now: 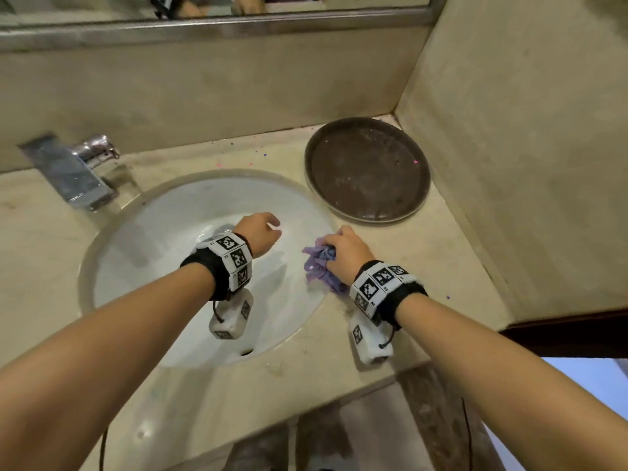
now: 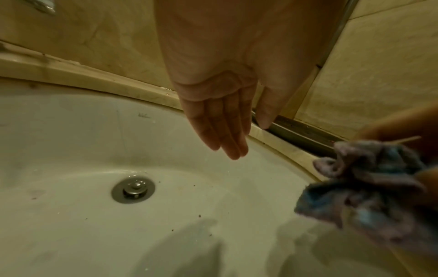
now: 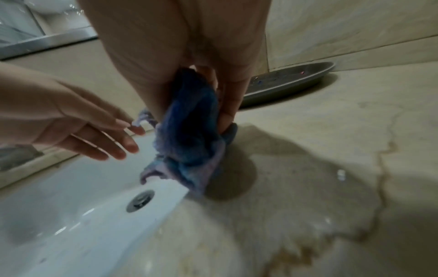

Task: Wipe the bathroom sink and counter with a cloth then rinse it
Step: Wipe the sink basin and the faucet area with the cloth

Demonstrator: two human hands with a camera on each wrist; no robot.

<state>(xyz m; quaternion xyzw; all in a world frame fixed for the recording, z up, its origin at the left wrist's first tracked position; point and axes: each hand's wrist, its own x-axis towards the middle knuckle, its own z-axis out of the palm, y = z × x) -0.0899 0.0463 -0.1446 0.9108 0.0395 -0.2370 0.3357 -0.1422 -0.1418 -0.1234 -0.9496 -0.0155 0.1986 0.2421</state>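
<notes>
A bunched purple-blue cloth (image 1: 317,265) (image 2: 369,185) (image 3: 189,135) hangs at the right rim of the round white sink (image 1: 163,253) (image 2: 71,131) (image 3: 59,187). My right hand (image 1: 345,251) (image 3: 213,78) grips it, fingers curled round the wad, just above the beige counter (image 1: 424,253) (image 3: 331,150). My left hand (image 1: 261,232) (image 2: 227,131) (image 3: 94,135) hovers over the basin with straight, relaxed fingers, holding nothing, a short gap left of the cloth. The drain (image 2: 133,189) (image 3: 140,200) lies below.
A chrome faucet (image 1: 73,168) stands at the sink's back left. A round dark tray (image 1: 367,169) (image 3: 296,80) sits on the counter in the right rear corner. Tiled walls close the back and right; a mirror edge (image 1: 217,25) runs above. The counter's front edge is near my forearms.
</notes>
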